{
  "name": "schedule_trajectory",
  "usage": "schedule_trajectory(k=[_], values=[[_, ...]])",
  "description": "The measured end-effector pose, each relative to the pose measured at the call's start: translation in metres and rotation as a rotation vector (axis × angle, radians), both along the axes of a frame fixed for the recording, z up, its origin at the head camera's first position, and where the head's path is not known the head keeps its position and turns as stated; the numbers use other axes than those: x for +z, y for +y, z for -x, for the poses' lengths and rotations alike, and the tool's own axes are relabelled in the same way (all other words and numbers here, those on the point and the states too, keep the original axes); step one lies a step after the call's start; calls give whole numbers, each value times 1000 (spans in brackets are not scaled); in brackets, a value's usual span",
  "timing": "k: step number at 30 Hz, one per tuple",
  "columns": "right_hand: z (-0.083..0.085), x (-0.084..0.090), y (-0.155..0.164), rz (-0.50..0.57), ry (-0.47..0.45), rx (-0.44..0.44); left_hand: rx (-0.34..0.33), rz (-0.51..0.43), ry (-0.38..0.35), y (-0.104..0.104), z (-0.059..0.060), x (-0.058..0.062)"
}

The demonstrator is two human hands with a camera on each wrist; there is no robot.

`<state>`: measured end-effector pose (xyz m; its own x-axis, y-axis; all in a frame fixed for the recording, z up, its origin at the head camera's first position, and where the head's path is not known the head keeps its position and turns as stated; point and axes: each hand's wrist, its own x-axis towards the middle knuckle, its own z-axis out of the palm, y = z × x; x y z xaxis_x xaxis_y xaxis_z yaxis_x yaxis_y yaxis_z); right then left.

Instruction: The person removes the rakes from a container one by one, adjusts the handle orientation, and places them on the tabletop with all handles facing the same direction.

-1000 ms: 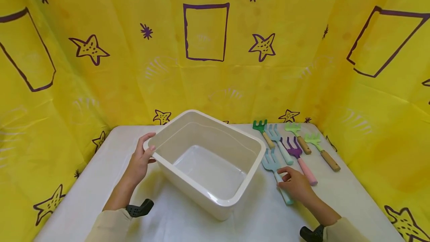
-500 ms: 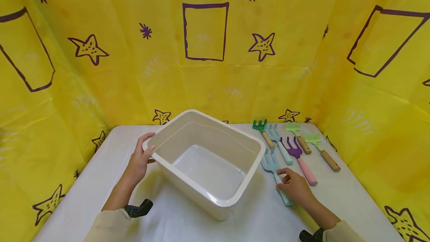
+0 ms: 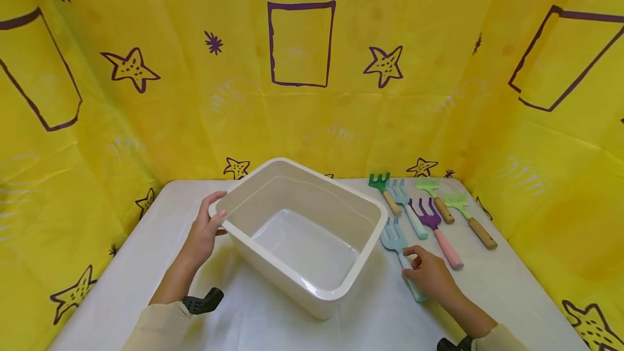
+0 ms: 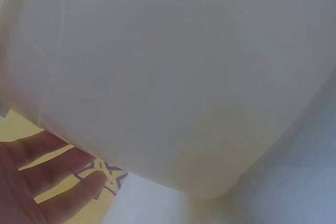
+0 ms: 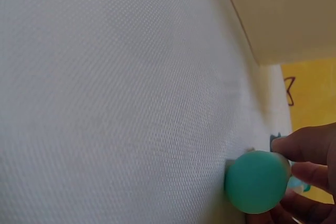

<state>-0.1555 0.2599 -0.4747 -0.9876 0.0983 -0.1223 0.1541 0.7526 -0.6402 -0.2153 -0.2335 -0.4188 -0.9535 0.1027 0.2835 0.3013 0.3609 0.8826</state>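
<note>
A cream plastic basin (image 3: pixel 302 248) stands angled on the table. My left hand (image 3: pixel 203 226) grips its left corner, thumb over the rim; the left wrist view shows the fingers (image 4: pixel 58 171) beside the outer wall. My right hand (image 3: pixel 429 272) pinches the handle of a light blue hand fork (image 3: pixel 395 240) to the right of the basin. In the right wrist view, the handle's round turquoise end (image 5: pixel 257 182) faces the camera, with thumb and fingers around it. The fork lies along the table, tines pointing away.
Right of the held fork lie a purple fork with a pink handle (image 3: pixel 448 248), another light blue fork (image 3: pixel 414 221), a dark green rake (image 3: pixel 392 203) and two light green rakes with wooden handles (image 3: pixel 442 210) (image 3: pixel 482 233). Yellow patterned cloth (image 3: pixel 302 118) encloses the white table (image 3: pixel 253 324).
The fork's handle end has shifted slightly toward me under my right hand. My left hand and the basin keep their places.
</note>
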Motion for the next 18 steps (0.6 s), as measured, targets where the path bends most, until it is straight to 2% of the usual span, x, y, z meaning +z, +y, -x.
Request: schedule_trajectory(k=[8, 14, 18], values=[[1, 0, -3, 3, -26, -18, 7, 32, 13, 0, -1, 2], [1, 7, 0, -38, 48, 11, 4, 11, 19, 2, -2, 3], [13, 19, 5, -31, 128, -4, -7, -8, 16, 3, -2, 2]])
